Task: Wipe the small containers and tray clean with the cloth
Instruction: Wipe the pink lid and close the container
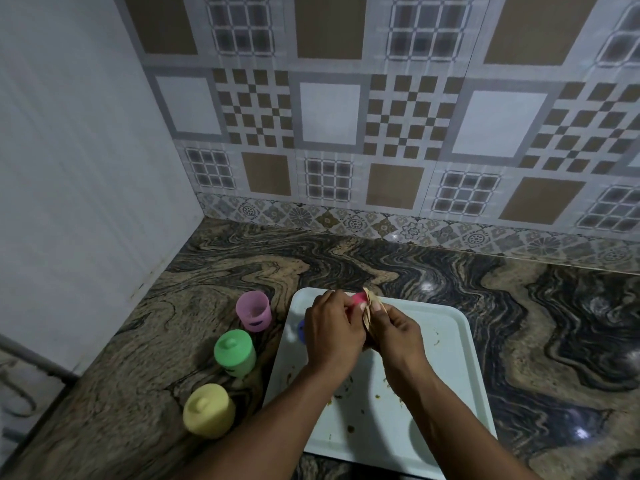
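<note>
A pale tray (446,344) with brown food smears lies on the counter. Above its far edge my left hand (334,332) grips a small pink lid (359,298). My right hand (398,332) presses a beige cloth (370,304) against that lid. Left of the tray stand three small containers: an open pink one (253,310), a green one with its lid on (234,353) and a yellow one with its lid on (207,410). A blue piece (301,331) shows on the tray behind my left hand, mostly hidden.
The marbled stone counter (519,306) runs to a patterned tiled wall (346,133) at the back and a plain wall (69,168) on the left. A metal rail (31,362) sits at the lower left.
</note>
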The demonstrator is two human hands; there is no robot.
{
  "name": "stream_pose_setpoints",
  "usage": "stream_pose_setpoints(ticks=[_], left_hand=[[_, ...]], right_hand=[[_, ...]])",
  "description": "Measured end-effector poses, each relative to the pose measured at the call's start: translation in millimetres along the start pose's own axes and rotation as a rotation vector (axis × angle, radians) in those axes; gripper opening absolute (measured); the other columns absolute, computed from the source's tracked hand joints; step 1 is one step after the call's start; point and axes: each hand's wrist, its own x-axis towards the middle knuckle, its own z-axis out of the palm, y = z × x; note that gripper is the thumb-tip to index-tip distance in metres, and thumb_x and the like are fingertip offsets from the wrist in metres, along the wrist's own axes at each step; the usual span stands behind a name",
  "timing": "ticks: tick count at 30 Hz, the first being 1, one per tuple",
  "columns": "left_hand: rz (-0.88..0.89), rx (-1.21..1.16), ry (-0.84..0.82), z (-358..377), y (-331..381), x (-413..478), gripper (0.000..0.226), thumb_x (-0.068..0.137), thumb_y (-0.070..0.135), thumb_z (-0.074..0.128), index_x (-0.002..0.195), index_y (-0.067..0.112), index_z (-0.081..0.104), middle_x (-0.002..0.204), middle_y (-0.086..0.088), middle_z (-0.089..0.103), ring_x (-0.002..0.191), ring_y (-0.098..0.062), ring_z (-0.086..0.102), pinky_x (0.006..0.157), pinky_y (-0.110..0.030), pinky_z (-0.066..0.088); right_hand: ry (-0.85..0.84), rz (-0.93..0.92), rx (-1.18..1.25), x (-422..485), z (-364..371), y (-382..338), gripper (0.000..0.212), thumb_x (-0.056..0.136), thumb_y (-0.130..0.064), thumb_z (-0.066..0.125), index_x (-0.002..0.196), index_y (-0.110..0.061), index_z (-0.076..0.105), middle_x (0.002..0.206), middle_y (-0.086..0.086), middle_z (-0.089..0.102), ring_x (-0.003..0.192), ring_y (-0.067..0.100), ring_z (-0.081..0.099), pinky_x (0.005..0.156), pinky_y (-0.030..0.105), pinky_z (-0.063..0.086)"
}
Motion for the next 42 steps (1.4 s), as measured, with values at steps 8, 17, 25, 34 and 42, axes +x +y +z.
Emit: stream_pose_setpoints(ticks=[8,17,25,34,42], left_hand=[[-0.404,-0.227,-0.406,-57,17,46,0.050,0.101,0.051,0.046,0.077,0.012,0.066,0.072,-0.001,0.068,0.064,-0.016,0.063,0.056,-0.026,0.047],[-0.504,-0.254,-0.728,-49,23,51,0.043,0.099,0.052,0.050,0.098,0.015,0.072,0.094,-0.009,0.066,0.085,-0.022,0.058,0.073,-0.032,0.043],[-0.536,-0.459,-0.389,-39,31,45,0.040,0.106,0.042,0.039,0.079,0.017,0.055,0.071,-0.001,0.049,0.067,-0.016,0.045,0.064,-0.031,0.034],[-0.569,-0.592,-0.307,-32,22,36,0.039,0.105,0.043,0.043,0.077,0.018,0.055,0.067,-0.001,0.055,0.066,-0.022,0.055,0.063,-0.030,0.041],[-0.598,-0.507,-0.488,-43,43,40,0.046,0.104,0.052,0.039,0.086,0.015,0.060,0.048,0.006,0.056,0.039,-0.008,0.052,0.065,-0.029,0.040]], right_hand=[[-0.571,0.146,-0.117,8,-35,-51,0.030,0.099,-0.025,0.056,0.090,-0.001,0.071,0.068,0.017,0.059,0.053,0.023,0.049,0.048,0.028,0.038],[-0.665,0.170,-0.187,9,-25,-67,0.055,0.094,-0.034,0.068,0.114,0.016,0.064,0.120,0.042,0.060,0.114,0.048,0.058,0.107,0.059,0.038],[-0.550,0.116,-0.026,2,-19,-58,0.032,0.095,-0.027,0.061,0.093,0.002,0.076,0.091,0.024,0.072,0.077,0.028,0.065,0.072,0.032,0.051],[-0.450,0.182,0.146,-13,-16,-41,0.043,0.096,-0.024,0.057,0.104,0.018,0.062,0.072,0.019,0.063,0.054,0.022,0.052,0.045,0.026,0.039],[-0.619,0.186,-0.012,-1,-20,-64,0.033,0.092,-0.027,0.067,0.097,0.006,0.072,0.095,0.026,0.068,0.084,0.031,0.061,0.080,0.038,0.047]])
